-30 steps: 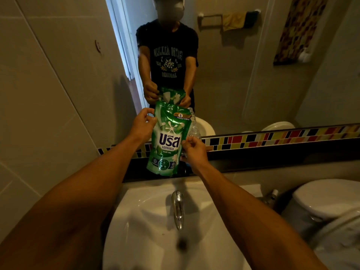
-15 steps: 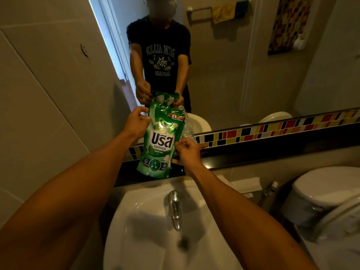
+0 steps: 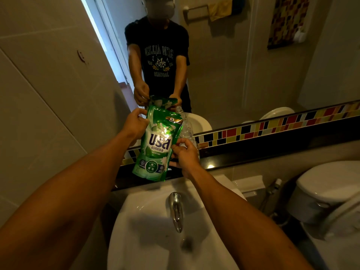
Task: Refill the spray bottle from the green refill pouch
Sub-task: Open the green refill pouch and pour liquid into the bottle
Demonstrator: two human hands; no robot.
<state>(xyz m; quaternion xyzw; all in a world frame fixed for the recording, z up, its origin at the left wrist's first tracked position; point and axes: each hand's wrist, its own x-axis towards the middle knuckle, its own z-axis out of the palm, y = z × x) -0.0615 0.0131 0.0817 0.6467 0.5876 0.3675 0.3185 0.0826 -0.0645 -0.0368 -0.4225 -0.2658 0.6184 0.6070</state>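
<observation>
The green refill pouch point(image 3: 157, 147) hangs upright above the black ledge behind the sink, its top leaning slightly right. My left hand point(image 3: 134, 126) grips its upper left edge. My right hand point(image 3: 184, 155) pinches its right edge about halfway down. A clear plastic bottle point(image 3: 186, 127) stands just behind the pouch and my right hand, mostly hidden by them; its open neck shows beside the pouch top and no spray head is visible. The mirror reflects both hands on the pouch top.
A white sink point(image 3: 148, 230) with a chrome tap point(image 3: 176, 210) lies below my arms. The black ledge point(image 3: 253, 151) runs under the mirror with a coloured tile strip point(image 3: 272, 125). A toilet point(image 3: 327, 193) stands at the right, a tiled wall at the left.
The pouch and both hands have drifted slightly left and lower in view as my head moved. Both hands keep the same hold on the pouch.
</observation>
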